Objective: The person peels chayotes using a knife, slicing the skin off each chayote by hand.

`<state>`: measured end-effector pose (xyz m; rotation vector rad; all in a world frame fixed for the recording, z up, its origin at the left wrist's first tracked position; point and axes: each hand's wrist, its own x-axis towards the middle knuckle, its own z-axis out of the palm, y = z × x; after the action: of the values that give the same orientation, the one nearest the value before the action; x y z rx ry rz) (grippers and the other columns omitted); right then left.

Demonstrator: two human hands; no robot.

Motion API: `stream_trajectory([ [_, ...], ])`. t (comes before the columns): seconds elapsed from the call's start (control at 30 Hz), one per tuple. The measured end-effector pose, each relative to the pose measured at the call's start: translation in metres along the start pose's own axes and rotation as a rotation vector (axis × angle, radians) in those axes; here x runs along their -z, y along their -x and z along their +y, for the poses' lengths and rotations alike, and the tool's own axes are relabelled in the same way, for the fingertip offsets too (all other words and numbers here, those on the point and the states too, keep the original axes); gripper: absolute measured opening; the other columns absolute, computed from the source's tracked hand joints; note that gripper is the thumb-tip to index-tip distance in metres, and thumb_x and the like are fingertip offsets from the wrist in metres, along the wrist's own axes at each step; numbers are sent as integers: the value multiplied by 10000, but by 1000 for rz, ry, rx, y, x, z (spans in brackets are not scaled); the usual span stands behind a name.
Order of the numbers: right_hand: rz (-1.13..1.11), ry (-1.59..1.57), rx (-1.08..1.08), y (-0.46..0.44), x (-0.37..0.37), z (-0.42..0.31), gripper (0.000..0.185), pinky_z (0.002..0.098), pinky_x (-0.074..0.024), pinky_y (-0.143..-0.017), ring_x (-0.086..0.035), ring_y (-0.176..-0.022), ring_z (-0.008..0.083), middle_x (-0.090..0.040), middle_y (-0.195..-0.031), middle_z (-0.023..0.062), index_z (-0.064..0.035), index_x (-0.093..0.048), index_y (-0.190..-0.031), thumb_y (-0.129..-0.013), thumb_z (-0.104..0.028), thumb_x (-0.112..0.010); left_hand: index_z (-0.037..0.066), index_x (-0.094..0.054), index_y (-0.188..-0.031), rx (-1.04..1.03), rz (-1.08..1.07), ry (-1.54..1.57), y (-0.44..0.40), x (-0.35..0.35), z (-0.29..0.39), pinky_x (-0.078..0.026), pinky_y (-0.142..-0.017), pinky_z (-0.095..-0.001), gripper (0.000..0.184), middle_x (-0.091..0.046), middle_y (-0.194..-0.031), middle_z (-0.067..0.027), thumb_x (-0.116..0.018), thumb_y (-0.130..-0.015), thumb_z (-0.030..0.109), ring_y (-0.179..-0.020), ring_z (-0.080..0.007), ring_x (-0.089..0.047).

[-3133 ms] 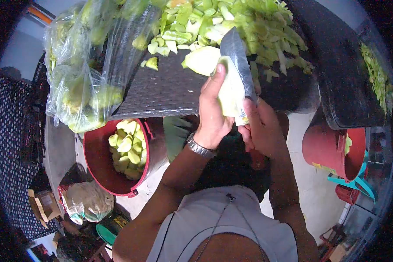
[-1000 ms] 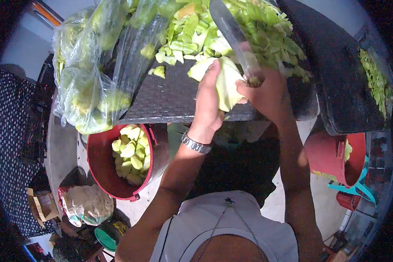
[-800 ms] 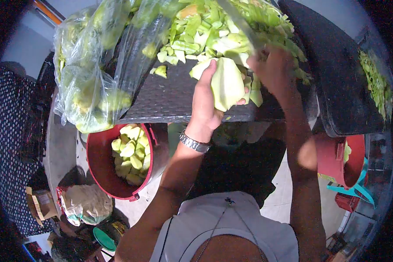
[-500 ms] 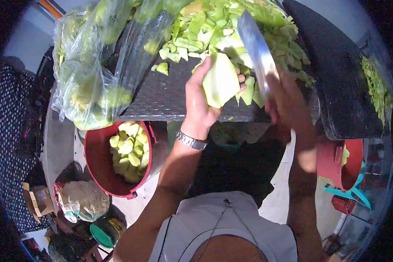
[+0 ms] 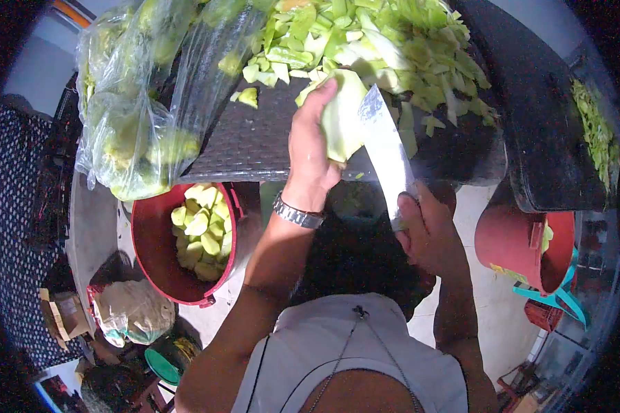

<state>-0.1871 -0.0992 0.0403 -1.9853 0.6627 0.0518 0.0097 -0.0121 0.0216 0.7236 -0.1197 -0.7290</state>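
Near upper centre of frame: pale peeled fruit (image 5: pixel 343 120) gripped in left hand (image 5: pixel 310 141), long axis roughly vertical. Right hand (image 5: pixel 427 227), lower right of fruit, closed round knife (image 5: pixel 387 141); blade slants up-left, tip beside fruit's right edge, contact unclear.

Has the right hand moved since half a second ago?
Yes. Judged against the near edge of the woven tabletop, the right hand has moved down the picture, from mostly above that edge to below it.
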Motion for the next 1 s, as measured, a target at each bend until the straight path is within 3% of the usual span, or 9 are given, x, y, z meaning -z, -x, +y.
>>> stream_trajectory([
  [0.07,94,198,309,-3,-6,20,273,508,-509,-793,-649,-936,406,-613,-1061,240,-13,-549,-1191,-944,-123,-587,23,-624,-1175,38,-23,16,3,-2,-2,-582,-808,-350,378,-711,-1046,-95,-606,-949,326,-900,-217,-711],
  [0.13,128,189,416,-2,-9,24,260,462,-484,-728,-613,-855,343,-594,-970,200,-24,-546,-1196,-975,-161,-553,18,-616,-1188,58,-40,15,8,-4,-10,-584,-807,-353,383,-713,-1052,-102,-599,-952,319,-902,-219,-713],
  [0.3,16,-452,15,-2,-22,8,284,245,-364,-389,-435,-433,72,-490,-624,4,-71,-538,-1198,-1070,-307,-445,18,-601,-1210,85,-51,21,11,-3,-13,-589,-797,-352,400,-712,-1051,-100,-603,-946,318,-893,-224,-714],
  [0.4,-9,-599,-88,-2,-24,5,289,248,-366,-384,-429,-422,75,-481,-614,2,-76,-528,-1195,-1072,-321,-435,26,-593,-1223,81,-27,34,14,-5,-15,-586,-803,-353,404,-706,-1066,-99,-607,-944,317,-904,-223,-710],
  [0.67,46,-522,6,-7,-36,7,304,257,-370,-373,-412,-394,85,-455,-588,-2,-90,-504,-1187,-1076,-357,-410,34,-578,-1238,49,-18,97,24,-10,-25,-565,-835,-365,406,-693,-1081,-95,-594,-956,325,-930,-226,-693],
  [0.77,61,-521,30,-11,-38,10,310,260,-372,-368,-405,-384,89,-445,-578,-3,-95,-495,-1185,-1078,-370,-400,3,-527,-1237,68,14,119,32,-18,-33,-580,-737,-359,398,-676,-1010,-118,-567,-983,306,-844,-223,-693],
  [0.87,62,-548,52,-19,-42,19,316,264,-373,-364,-399,-374,93,-436,-568,-5,-100,-486,-1182,-1080,-384,-390,-4,-515,-1200,137,-76,116,33,-8,-39,-584,-719,-387,400,-672,-942,-184,-520,-994,339,-843,-263,-691],
  [1.0,-13,-632,-13,-19,-43,9,329,268,-375,-357,-391,-361,98,-424,-555,-7,-105,-476,-1179,-1079,-404,-383,-12,-535,-1175,118,-15,139,32,-12,-38,-587,-724,-418,409,-673,-916,-182,-499,-998,354,-804,-299,-694],
])
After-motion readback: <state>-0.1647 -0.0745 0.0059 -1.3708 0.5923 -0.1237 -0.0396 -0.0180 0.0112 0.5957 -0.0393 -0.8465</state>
